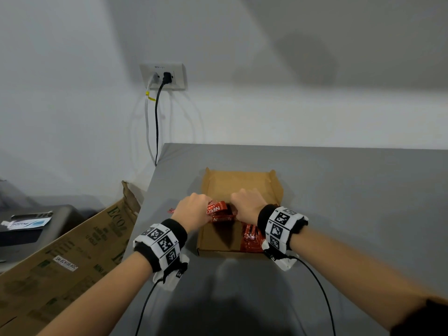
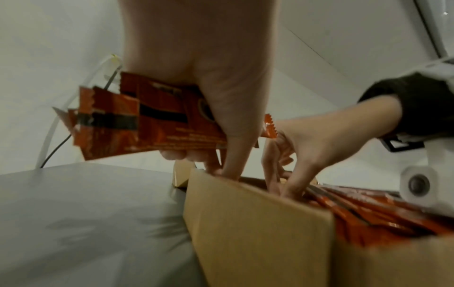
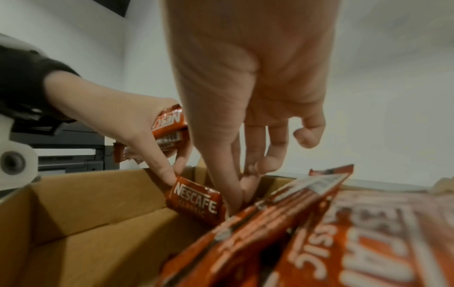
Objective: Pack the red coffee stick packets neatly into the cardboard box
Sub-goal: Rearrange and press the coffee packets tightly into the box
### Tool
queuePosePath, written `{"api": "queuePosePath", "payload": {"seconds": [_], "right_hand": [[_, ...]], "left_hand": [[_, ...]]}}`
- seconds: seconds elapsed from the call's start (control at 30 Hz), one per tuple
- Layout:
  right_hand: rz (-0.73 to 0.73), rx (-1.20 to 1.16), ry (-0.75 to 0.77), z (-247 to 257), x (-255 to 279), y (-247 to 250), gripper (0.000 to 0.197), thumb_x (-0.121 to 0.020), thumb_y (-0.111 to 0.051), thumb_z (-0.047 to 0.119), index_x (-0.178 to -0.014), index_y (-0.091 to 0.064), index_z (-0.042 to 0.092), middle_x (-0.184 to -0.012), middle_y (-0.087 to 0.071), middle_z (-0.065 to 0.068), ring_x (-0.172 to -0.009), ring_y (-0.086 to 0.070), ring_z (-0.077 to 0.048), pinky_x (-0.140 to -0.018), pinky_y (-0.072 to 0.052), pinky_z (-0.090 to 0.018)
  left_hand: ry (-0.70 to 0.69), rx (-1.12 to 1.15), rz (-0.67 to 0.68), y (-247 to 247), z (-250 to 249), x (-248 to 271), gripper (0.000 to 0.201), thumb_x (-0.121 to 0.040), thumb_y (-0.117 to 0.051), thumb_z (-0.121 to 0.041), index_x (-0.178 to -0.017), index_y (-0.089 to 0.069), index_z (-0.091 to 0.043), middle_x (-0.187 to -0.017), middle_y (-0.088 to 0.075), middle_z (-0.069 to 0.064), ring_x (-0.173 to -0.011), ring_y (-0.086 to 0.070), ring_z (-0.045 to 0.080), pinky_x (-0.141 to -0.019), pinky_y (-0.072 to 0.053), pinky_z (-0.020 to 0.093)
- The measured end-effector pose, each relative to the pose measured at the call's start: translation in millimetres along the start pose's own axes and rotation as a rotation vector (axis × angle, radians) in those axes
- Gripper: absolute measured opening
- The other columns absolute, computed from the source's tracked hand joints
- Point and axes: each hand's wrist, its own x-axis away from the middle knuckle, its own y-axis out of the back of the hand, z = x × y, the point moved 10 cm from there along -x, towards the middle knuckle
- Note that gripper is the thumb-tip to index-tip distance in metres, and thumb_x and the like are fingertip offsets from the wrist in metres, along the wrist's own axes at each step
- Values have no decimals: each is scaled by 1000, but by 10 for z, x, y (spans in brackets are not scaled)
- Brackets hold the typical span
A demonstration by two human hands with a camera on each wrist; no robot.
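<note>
Cardboard, plain and brown, forms the open box (image 1: 219,241) that sits on the grey desk (image 1: 339,190), its lid flap (image 1: 238,184) folded back toward the wall. Both hands meet over the box's middle, close together but not touching. The left hand (image 1: 191,210) has its fingers curled round a bundle of red coffee stick packets (image 2: 137,120), whose ends stick out to the left past the box wall, while its thumb and forefinger pinch the end of one more packet (image 3: 196,202) that slants down into the box. The right hand (image 1: 246,206) reaches down inside with fingers extended and slightly spread, their tips against the packed sticks; it grips nothing that can be seen. A row of red packets (image 1: 251,236) already fills the right side of the box, leaning on edge, and the left side shows bare cardboard floor. Left of the desk stands a large printed carton (image 1: 72,258), and a wall socket (image 1: 163,76) with two cables plugged in hangs behind.
</note>
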Motion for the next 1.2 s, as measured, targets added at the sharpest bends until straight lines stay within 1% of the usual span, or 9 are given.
{"api": "queuePosePath", "payload": {"seconds": [0.17,0.43,0.57,0.67,0.77,0.83,0.93,1.07,1.2], "right_hand": [[24,44,-5,35,-16,-27,12,-89,-54,13,-100,-55,10,-99,-60,-6,-93,-56,-25,-86,-38,-37],[31,-30,-14,35,-63,-38,16,-86,-60,17,-99,-56,8,-99,-62,-8,-91,-59,-25,-79,-44,-35],[40,-65,-15,-9,-65,-18,27,-83,-66,24,-103,-58,8,-98,-64,-6,-89,-60,-23,-77,-50,-33],[-18,-411,12,-42,-53,103,38,-85,-64,21,-121,-54,14,-105,-62,0,-83,-58,-9,-72,-51,-23],[-142,-645,105,55,29,340,42,-89,-59,16,-130,-49,16,-110,-59,5,-79,-51,2,-68,-40,-9],[-158,-668,126,107,68,370,41,-89,-60,16,-129,-51,15,-115,-61,1,-89,-53,-2,-78,-42,-10],[-213,-762,98,44,91,387,34,-88,-62,10,-122,-57,13,-108,-66,-3,-91,-60,-10,-86,-51,-22],[-330,-808,68,-71,143,490,34,-86,-63,7,-119,-58,13,-100,-68,-4,-82,-61,-7,-73,-47,-3],[-457,-856,-3,-307,185,596,28,-84,-66,8,-111,-62,11,-91,-70,-6,-79,-66,-13,-81,-55,-24]], "left_hand": [[25,-59,-3,-84,-5,6,24,-87,-59,-26,-109,-59,-15,-101,-65,6,-89,-63,24,-76,-51,32],[14,6,-54,-16,-10,7,30,-86,-62,-24,-113,-58,-13,-107,-64,7,-96,-62,25,-82,-51,35],[16,113,-67,46,2,33,26,-83,-65,-23,-105,-58,-13,-101,-63,5,-92,-62,23,-78,-51,33],[59,275,-144,141,70,37,22,-79,-64,-10,-99,-55,-9,-94,-62,7,-79,-57,21,-66,-47,28],[24,360,-170,163,10,15,28,-78,-62,-4,-104,-53,-5,-95,-62,11,-75,-55,21,-63,-44,25],[-3,411,-193,202,-33,11,33,-78,-63,-4,-109,-53,-4,-97,-63,11,-78,-58,21,-66,-46,25],[-10,418,-245,290,-21,29,31,-76,-67,-10,-102,-52,-6,-90,-63,9,-78,-60,23,-67,-52,32],[-64,394,-244,365,-16,65,27,-77,-69,-14,-98,-52,-8,-85,-60,4,-75,-59,21,-62,-49,27],[-65,508,-232,372,94,114,30,-81,-72,-22,-105,-58,-11,-89,-63,0,-74,-59,11,-61,-46,12]]}}
